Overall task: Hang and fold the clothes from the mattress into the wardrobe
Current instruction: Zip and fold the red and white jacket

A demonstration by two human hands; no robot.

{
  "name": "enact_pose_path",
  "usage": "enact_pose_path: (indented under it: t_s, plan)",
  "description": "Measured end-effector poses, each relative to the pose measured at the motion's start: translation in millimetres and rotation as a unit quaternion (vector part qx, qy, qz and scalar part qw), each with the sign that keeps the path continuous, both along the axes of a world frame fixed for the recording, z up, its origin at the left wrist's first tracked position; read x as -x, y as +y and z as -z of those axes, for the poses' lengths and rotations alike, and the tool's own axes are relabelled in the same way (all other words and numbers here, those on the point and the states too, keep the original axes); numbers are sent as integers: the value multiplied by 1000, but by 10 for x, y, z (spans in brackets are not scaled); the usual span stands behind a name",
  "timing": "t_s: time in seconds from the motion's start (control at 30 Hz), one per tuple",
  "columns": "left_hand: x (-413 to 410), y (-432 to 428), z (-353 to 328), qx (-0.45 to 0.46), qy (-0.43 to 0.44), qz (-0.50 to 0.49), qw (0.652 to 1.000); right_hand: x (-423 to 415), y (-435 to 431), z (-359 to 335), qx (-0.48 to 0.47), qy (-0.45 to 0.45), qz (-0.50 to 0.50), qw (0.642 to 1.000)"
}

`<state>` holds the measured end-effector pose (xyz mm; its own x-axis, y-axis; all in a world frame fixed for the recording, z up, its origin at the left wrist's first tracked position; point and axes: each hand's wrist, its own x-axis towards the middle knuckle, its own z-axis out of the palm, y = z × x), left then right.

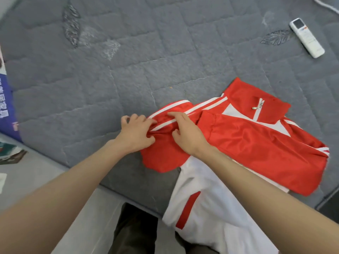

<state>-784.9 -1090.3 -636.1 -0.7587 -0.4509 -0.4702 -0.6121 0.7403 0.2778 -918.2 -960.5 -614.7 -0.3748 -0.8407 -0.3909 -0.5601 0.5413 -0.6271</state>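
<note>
My left hand [134,133] and right hand [187,133] ran back into bare forearms [73,189], uncovered from the wrists on, and below both hands I wore dark, brownish-grey trousers [135,230].

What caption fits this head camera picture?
Left hand pinches and right hand presses the sleeve of a red track jacket on a grey mattress.

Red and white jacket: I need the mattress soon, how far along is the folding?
Done: one sleeve lies folded across the jacket. In hand: left hand grips the other sleeve, right hand rests on it. Left: the white lower half hangs off the mattress; no wardrobe in view.
</note>
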Motion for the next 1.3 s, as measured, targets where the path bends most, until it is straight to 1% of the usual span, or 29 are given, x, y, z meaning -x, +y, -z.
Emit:
enact_pose_path:
  t_s: [0.03, 0.1, 0.17, 0.23, 0.33, 0.43, 0.5, 0.53, 0.6, 0.67, 0.77, 0.87, 0.9, 0.97, 1.03, 1.1, 1.2, 1.23, 1.27, 1.3]
  plan:
    - [-40, -77, 5, -8, -13, 34, 999, -55, -90, 27, -35, 2, -1, 999]
    - [-126, -211, -1, -21, -31, 93, 995, -141, -223, 74, -105, 34, 4, 994]
    - [-195, -318, -34, -24, -16, 134, 990, -185, -291, 94, -129, 63, 28, 989]
    - [-210, -411, -108, -39, 48, 166, 984, -191, -314, 86, -100, 68, 66, 990]
    - [-163, -508, -226, -60, 148, 233, 959, -185, -324, 58, -15, 90, 131, 987]
    - [-106, -510, -319, -37, 188, 270, 944, -230, -353, 36, 37, 122, 164, 978]
    - [-107, -539, -353, 13, 193, 284, 939, -254, -383, 38, 42, 128, 192, 972]
    - [-126, -586, -377, 37, 186, 288, 939, -252, -402, 39, 42, 131, 209, 968]
    - [-193, -729, -449, 56, 136, 280, 949, -231, -439, 39, 43, 147, 234, 960]
    - [-299, -904, -485, 74, 80, 261, 959, -233, -493, 31, 29, 183, 234, 954]
    - [-419, -1103, -547, 144, 1, 247, 958, -288, -640, 38, 8, 229, 221, 948]
    - [-429, -1223, -604, 179, -83, 169, 966, -312, -851, 64, -22, 226, 243, 943]
    - [-431, -1251, -616, 184, -99, 142, 968, -314, -911, 77, -35, 225, 243, 943]
    - [-462, -1307, -662, 185, -79, 102, 974, -322, -981, 109, -54, 226, 227, 946]
    - [-545, -1407, -657, 156, -26, 91, 983, -326, -1007, 142, -70, 226, 210, 949]
    - [-646, -1495, -660, 113, 26, 113, 987, -315, -1016, 171, -90, 220, 202, 950]
    - [-769, -1541, -634, 48, 46, 109, 992, -309, -1017, 206, -106, 190, 223, 950]
    - [-814, -1535, -618, -3, 71, 89, 994, -317, -1026, 213, -106, 177, 239, 949]
    - [-848, -1520, -609, -63, 114, 54, 990, -326, -1031, 220, -106, 167, 252, 947]
    - [-869, -1505, -615, -131, 145, 17, 981, -332, -1041, 228, -108, 163, 257, 946]
